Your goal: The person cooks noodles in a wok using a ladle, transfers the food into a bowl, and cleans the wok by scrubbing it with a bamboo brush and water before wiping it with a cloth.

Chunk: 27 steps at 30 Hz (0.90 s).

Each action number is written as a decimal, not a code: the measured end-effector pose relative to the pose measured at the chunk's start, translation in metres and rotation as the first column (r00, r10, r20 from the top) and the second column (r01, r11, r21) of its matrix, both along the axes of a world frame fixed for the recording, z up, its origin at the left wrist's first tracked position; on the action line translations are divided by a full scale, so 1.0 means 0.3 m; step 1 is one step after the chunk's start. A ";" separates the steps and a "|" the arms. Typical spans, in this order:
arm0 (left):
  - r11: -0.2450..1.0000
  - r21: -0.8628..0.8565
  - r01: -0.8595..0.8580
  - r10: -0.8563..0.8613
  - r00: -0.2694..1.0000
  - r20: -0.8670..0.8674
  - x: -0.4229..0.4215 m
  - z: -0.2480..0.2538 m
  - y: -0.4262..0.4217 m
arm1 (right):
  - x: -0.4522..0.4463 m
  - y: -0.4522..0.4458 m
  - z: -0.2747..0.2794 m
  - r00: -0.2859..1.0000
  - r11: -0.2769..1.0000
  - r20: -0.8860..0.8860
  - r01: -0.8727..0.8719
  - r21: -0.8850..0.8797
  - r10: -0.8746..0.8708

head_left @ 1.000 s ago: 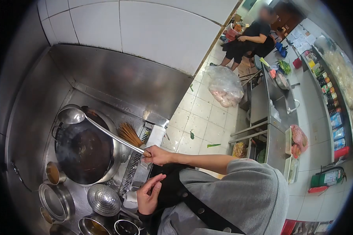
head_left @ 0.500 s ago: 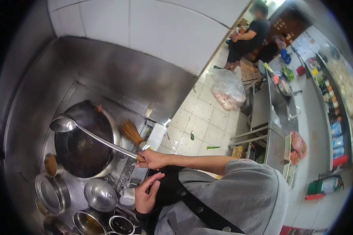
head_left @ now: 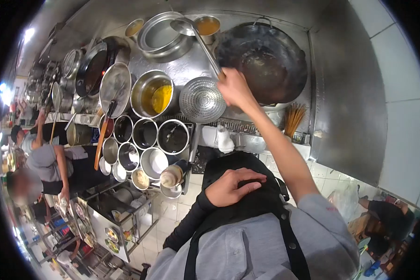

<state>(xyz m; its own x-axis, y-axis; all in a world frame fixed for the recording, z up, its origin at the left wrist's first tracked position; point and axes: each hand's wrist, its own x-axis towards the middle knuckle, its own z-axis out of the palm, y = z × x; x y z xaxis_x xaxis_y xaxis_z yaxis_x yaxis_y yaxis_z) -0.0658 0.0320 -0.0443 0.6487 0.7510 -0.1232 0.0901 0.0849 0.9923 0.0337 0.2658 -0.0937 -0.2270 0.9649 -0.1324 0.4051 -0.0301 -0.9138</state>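
My right hand is closed round the handle end of a metal ladle. The ladle's bowl is over or beside a wide steel pot that seems to hold clear liquid. Close to that hand lie a dark wok, with steam and some liquid in it, and a round perforated strainer. In front of my black apron, my left hand has its fingers stretched out and holds nothing.
A bamboo brush stands right of the wok. On the left are a pot with yellow liquid, several seasoning containers and a wooden-handled utensil. Co-workers stand further left; another person is at the lower right.
My view has turned left, bringing the seasoning containers and co-workers in. The ladle's bowl has moved from over the wok to the steel pot. My left hand remains near my apron.
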 end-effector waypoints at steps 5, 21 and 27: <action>0.970 -0.157 -0.184 0.177 0.982 -0.057 -0.104 0.029 -0.092 | -0.341 0.362 -0.042 0.993 0.998 0.102 -0.058 0.000 0.058; 0.882 -0.209 -0.423 0.422 0.905 -0.053 -0.277 0.045 -0.223 | -0.593 0.498 -0.209 0.059 0.637 -0.745 -0.475 -0.607 -0.665; 0.943 -0.049 -0.328 0.330 0.943 0.035 -0.267 0.151 -0.158 | -0.280 0.156 -0.027 0.040 0.613 -0.761 -0.566 -0.551 -0.647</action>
